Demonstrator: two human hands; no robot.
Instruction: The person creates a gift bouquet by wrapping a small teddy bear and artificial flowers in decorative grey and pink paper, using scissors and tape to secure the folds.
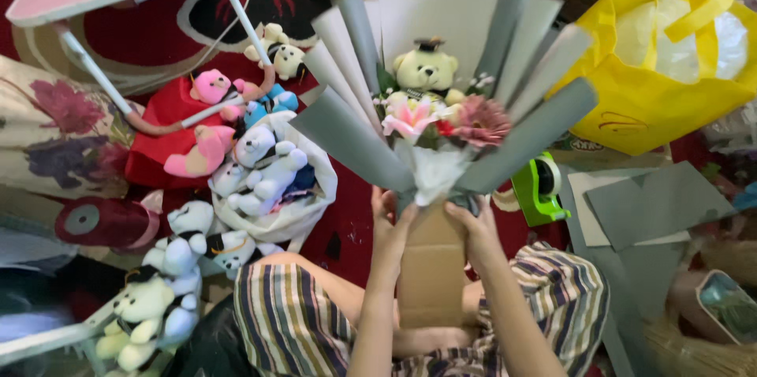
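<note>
Floor: red patterned rug point(158, 30), crowded with plush toys point(252, 164) and grey paper sheets point(658, 203).
Bouquet point(441, 117): I see it upright above my lap, grey-wrapped, bear among flowers.
Left hand point(388, 223): closed around the stem.
Right hand point(477, 227): gripping the stem opposite.
Nearby: green tape dispenser point(536, 186), yellow bag point(654, 93).
</note>
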